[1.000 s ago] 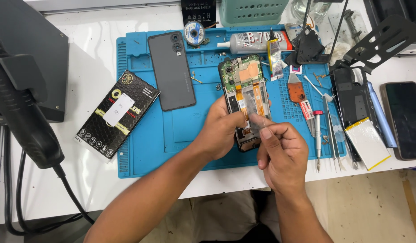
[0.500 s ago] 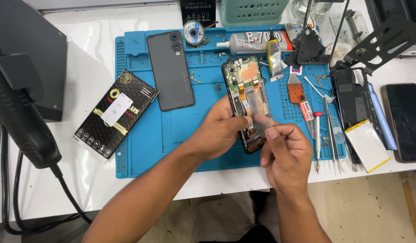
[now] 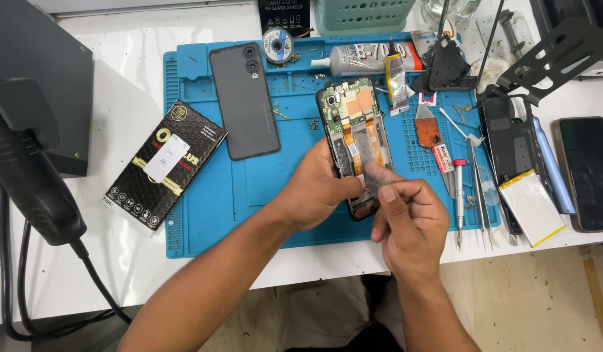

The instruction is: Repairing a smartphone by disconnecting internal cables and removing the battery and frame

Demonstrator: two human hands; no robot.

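An opened phone frame [image 3: 353, 124] with exposed board and orange flex cables lies on the blue repair mat [image 3: 210, 202]. My left hand [image 3: 318, 186] grips its lower left side and holds it down. My right hand [image 3: 409, 225] pinches a thin grey translucent strip [image 3: 378, 175] between thumb and fingers, lifted over the phone's lower half. A dark grey back cover [image 3: 244, 101] lies face down on the mat to the left.
A black box [image 3: 164, 163] sits at the mat's left edge. Glue tube [image 3: 360, 58], solder wick spool [image 3: 277, 47], spudger [image 3: 426, 130], screwdriver [image 3: 459, 202] and tweezers [image 3: 481, 189] lie around. A battery [image 3: 531, 207], another phone [image 3: 587, 173] and a holder [image 3: 543, 55] are right.
My right hand has drawn the grey strip slightly up and away from the phone's lower part. The left hand keeps its hold on the frame.
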